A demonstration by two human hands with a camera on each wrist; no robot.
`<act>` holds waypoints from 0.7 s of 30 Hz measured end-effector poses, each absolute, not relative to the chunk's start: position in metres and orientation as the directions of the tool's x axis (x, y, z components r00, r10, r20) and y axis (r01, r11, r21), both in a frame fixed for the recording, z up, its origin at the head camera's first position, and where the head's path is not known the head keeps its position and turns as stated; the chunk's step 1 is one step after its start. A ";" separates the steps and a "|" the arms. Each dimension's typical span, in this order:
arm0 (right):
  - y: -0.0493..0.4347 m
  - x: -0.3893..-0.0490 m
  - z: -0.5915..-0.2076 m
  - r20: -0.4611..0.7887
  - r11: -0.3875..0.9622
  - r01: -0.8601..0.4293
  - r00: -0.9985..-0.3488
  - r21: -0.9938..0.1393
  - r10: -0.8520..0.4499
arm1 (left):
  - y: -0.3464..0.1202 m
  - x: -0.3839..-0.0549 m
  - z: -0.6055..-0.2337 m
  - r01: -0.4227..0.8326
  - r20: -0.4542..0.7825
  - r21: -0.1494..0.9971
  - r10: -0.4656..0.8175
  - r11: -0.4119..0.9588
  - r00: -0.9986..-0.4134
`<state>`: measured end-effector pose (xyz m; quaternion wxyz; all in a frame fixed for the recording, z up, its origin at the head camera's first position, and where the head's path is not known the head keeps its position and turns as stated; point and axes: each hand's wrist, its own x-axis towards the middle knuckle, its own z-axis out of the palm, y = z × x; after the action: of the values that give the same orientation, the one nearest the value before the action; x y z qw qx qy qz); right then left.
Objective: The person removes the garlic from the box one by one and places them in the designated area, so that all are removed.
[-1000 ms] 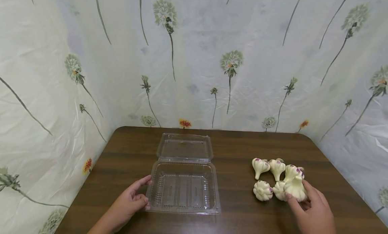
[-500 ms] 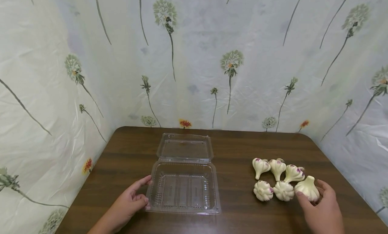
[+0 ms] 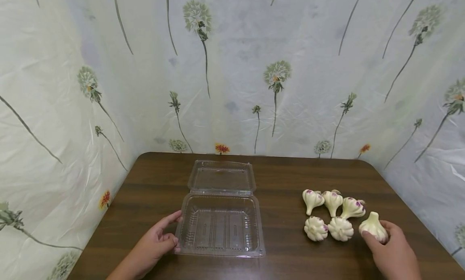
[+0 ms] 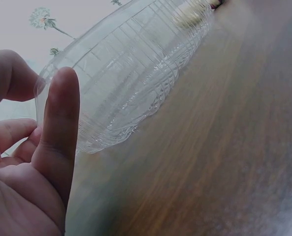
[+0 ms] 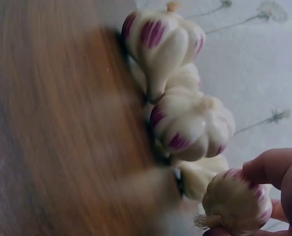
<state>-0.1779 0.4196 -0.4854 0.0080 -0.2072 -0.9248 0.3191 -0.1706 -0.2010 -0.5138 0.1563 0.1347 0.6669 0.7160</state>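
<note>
In the head view a clear plastic clamshell container (image 3: 220, 231) lies on the table with its lid (image 3: 222, 177) folded back. My left hand (image 3: 154, 240) holds its left rim, thumb on one side and fingers on the other, as the left wrist view of the container (image 4: 121, 73) also shows. At the right, my right hand (image 3: 396, 249) grips a garlic bulb (image 3: 374, 228) between thumb and fingers, stem upward. Roots hang from that garlic bulb (image 5: 237, 201) in the right wrist view. Several other garlic bulbs (image 3: 340, 229) with purple patches lie just left of it in two rows.
The brown wooden table (image 3: 283, 247) has rounded back corners. A pale sheet (image 3: 232, 90) printed with dandelions stands around its back and sides. Bare wood separates the container from the garlic bulbs.
My right hand has moved right with the garlic bulb, away from the others, and a bulb it partly covered now shows fully. The left hand and container have stayed put.
</note>
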 end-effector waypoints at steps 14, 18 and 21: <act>0.426 -0.190 -0.494 -0.223 0.729 0.385 -0.923 -0.566 0.314 | -0.200 -0.169 -0.512 -0.054 -0.025 0.997 0.401 -0.060 -0.916; 0.428 -0.191 -0.496 -0.228 0.755 0.362 -0.932 -0.547 0.282 | -0.200 -0.169 -0.511 -0.049 -0.021 0.997 0.401 -0.061 -0.916; 0.428 -0.192 -0.497 -0.230 0.763 0.355 -0.934 -0.540 0.272 | -0.200 -0.169 -0.511 -0.043 -0.015 0.997 0.400 -0.061 -0.916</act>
<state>-0.1917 0.4282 -0.4970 -0.0692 -0.1673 -0.9363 0.3009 -0.1690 -0.2001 -0.5113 0.1547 0.1337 0.6676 0.7159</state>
